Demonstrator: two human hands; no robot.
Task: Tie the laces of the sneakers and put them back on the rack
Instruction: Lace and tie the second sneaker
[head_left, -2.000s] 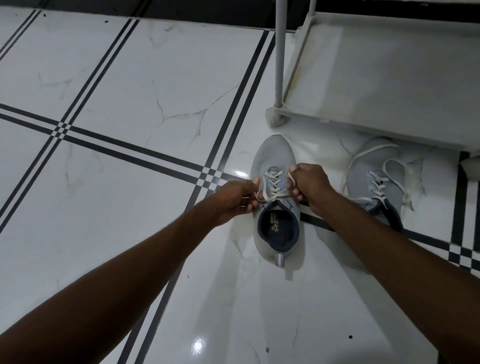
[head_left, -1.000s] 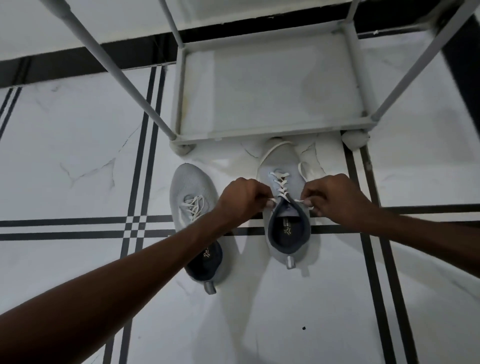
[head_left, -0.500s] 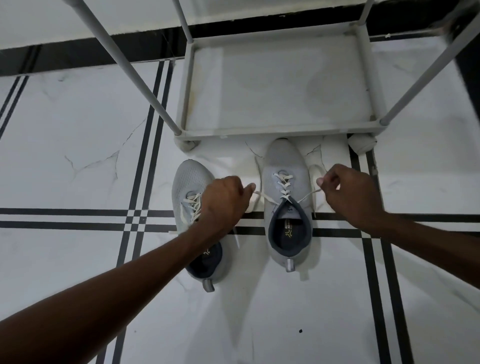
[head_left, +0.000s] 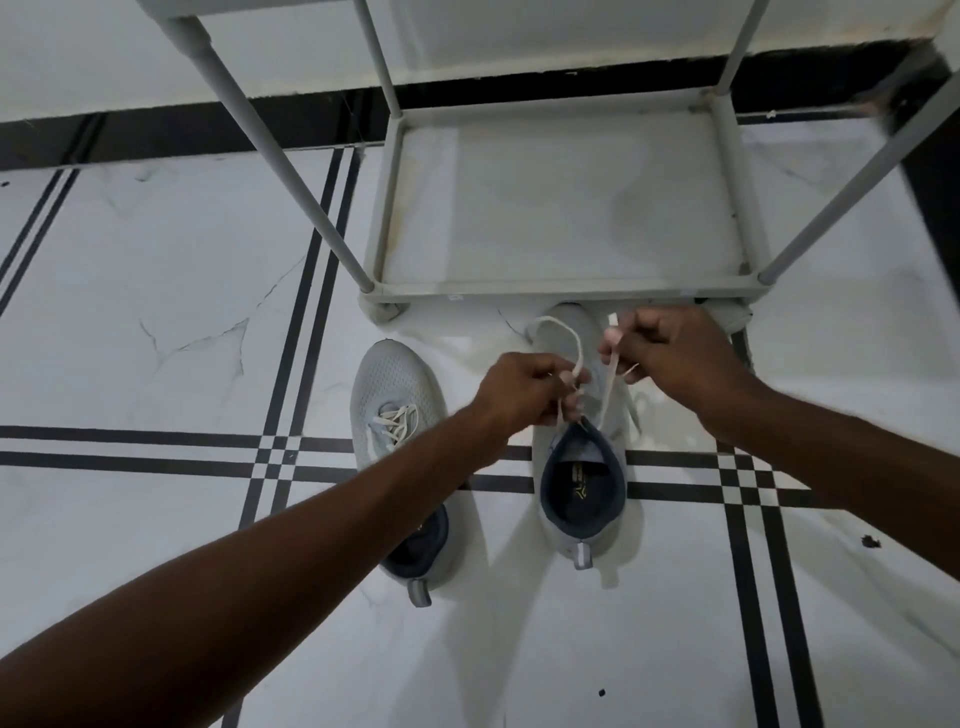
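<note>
Now you are working over the right sneaker (head_left: 582, 499), which is standing on the floor (head_left: 156, 312) directly beneath both hands, toe pointing away from you toward the rack (head_left: 561, 283) and heel tab toward you. Its long axis is running straight out from your body, so the lace (head_left: 563, 332) is crossing that axis from side to side. Your left hand (head_left: 524, 389) is pinching a loop of lace just above the tongue, fingers closed on it; the loop is arching up and over toward the toe. Your right hand (head_left: 670, 358) is closed on the free end, holding it higher and nearer the rack, with the strand running down from it to the eyelets. The two hands are sitting near each other, the left nearer the knot point, so the wrap around the loop looks to fall to the right hand.

The left sneaker (head_left: 397, 415) is lying just beside the right one, toe angled slightly outward, and your left forearm is crossing over its heel. Its laces appear bunched as if tied, though the bow is too small to confirm. Both sneakers are pale grey mesh with dark collars. The rack's bottom shelf (head_left: 561, 208) is lying just beyond the right toe.
</note>
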